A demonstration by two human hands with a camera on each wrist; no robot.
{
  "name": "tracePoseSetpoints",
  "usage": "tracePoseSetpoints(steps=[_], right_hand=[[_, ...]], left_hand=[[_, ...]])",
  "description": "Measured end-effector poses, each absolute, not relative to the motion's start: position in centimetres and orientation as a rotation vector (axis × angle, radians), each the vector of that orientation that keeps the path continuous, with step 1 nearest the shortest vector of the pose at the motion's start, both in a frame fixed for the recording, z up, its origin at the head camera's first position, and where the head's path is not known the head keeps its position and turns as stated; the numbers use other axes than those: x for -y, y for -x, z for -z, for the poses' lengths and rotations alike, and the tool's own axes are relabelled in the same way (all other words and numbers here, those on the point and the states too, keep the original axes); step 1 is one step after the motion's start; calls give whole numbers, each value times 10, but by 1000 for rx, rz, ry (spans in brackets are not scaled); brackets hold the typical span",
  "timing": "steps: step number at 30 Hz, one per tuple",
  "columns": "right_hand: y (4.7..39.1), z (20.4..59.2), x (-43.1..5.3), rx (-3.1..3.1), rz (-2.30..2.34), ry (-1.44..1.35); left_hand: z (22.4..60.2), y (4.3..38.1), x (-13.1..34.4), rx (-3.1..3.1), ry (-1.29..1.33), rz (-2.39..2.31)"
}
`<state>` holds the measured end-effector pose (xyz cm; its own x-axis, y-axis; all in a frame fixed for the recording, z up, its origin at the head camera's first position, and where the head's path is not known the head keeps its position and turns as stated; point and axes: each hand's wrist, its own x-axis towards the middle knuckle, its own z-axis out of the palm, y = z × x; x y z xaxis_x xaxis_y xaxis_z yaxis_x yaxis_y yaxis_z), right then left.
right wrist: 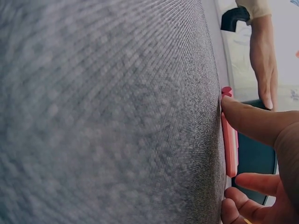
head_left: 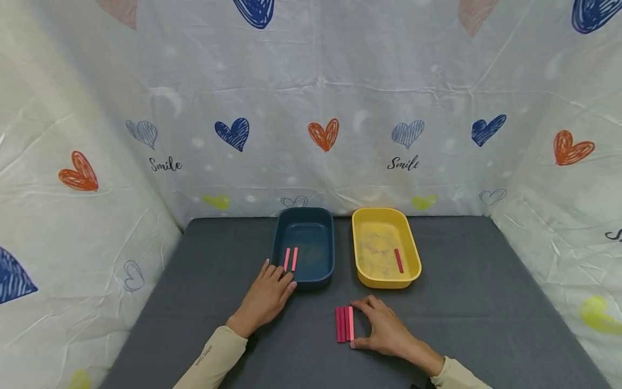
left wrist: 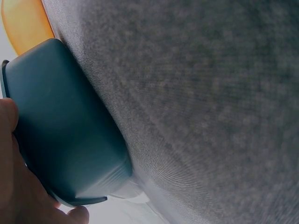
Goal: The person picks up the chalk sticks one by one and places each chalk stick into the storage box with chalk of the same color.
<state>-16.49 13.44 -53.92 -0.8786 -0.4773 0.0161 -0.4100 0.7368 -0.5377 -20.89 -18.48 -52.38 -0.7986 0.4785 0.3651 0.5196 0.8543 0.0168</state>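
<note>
In the head view my right hand (head_left: 386,328) is at the right side of a row of dark pink sticks (head_left: 342,324). Its thumb and forefinger pinch a light pink stick (head_left: 351,323) by its two ends, at the row's right edge. The right wrist view shows that light pink stick (right wrist: 230,149) lying low against the cloth, partly behind the thumb. My left hand (head_left: 264,297) rests with loose fingers over the near left corner of the dark blue tray (head_left: 332,243). Two light pink sticks (head_left: 294,259) lie in that tray, next to the fingertips.
Right of the blue tray stands a yellow tray (head_left: 357,254) with one dark red stick (head_left: 399,260) inside. A dark grey cloth (head_left: 457,302) covers the table. Behind and at both sides hangs a white curtain (head_left: 277,156) printed with hearts.
</note>
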Motion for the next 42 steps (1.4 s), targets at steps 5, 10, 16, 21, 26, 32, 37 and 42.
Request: tracePoseSetpoints(steps=[5,10,16,21,26,32,37,42], right_hand=[[165,538,-133,-2823,794,732],[165,538,-132,-2829,791,723],[165,539,-133,-2831,790,702],[166,539,-132,-2828,797,705],[164,539,-133,-2807,830,682],[164,537,-136,-2794,891,679],[162,531,-138,-2792,936,652],[161,519,-139,-2817,955,632]], left_hand=[[523,208,185,2679,744,167],[523,208,185,2678,743,176],[523,209,185,2667,759,175],[524,210,187,2671,748,167],[524,208,186,2688,741,158],[524,208,186,2690,735,168],[524,208,186,2693,743,168],[524,208,186,2698,745,179]])
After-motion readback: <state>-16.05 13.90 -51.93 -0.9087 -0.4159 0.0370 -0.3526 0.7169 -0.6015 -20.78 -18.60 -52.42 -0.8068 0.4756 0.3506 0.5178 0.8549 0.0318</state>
